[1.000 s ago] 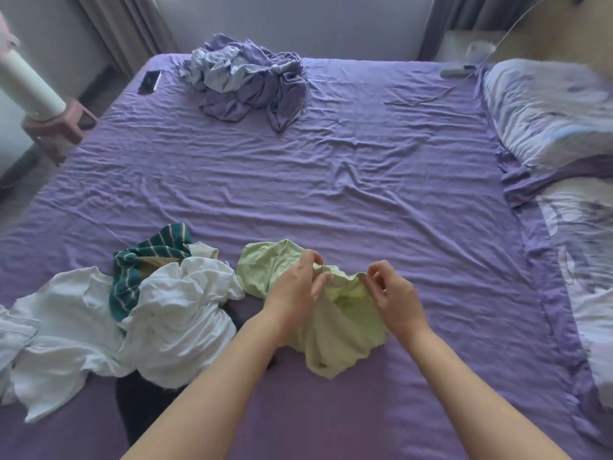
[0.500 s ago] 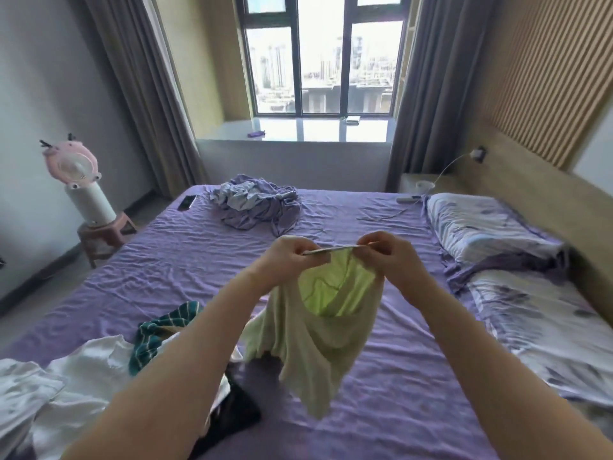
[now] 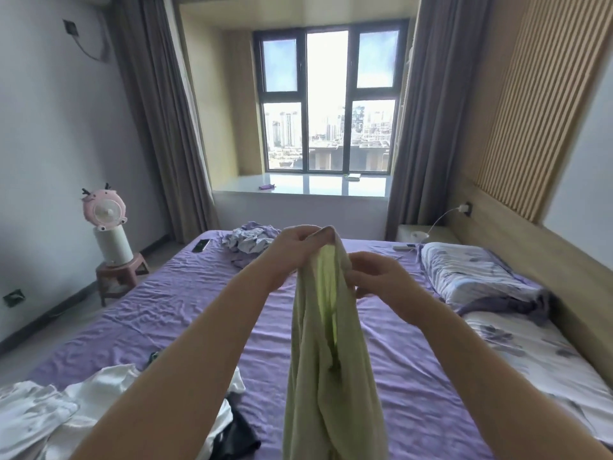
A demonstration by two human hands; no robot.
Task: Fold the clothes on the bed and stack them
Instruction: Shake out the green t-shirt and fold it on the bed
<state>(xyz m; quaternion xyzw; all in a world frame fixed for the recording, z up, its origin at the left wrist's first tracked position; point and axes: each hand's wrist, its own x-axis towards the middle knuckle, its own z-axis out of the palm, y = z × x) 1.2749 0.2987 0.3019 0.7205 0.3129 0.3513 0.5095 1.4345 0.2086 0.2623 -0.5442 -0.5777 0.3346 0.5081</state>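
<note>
A pale green garment [image 3: 328, 360] hangs in the air above the purple bed [image 3: 185, 313]. My left hand [image 3: 295, 242] grips its top edge, held highest. My right hand [image 3: 378, 277] pinches the cloth slightly lower, on its right side. The garment drapes long and narrow down to the bottom of the view. A pile of white clothes [image 3: 59, 410] and a black garment [image 3: 235, 439] lie on the bed at the lower left, partly hidden by my left forearm. A crumpled lilac and white heap [image 3: 247, 242] sits at the bed's far end.
A dark phone [image 3: 201, 245] lies near the far left corner of the bed. Patterned pillows [image 3: 471, 273] line the right side. A pink fan [image 3: 105, 214] stands on a stool [image 3: 116, 273] left of the bed. A window ledge [image 3: 308, 187] lies beyond.
The view has tilted up. My hands have raised the green garment higher off the bed; the left hand now sits above the right and the cloth hangs long and narrow.
</note>
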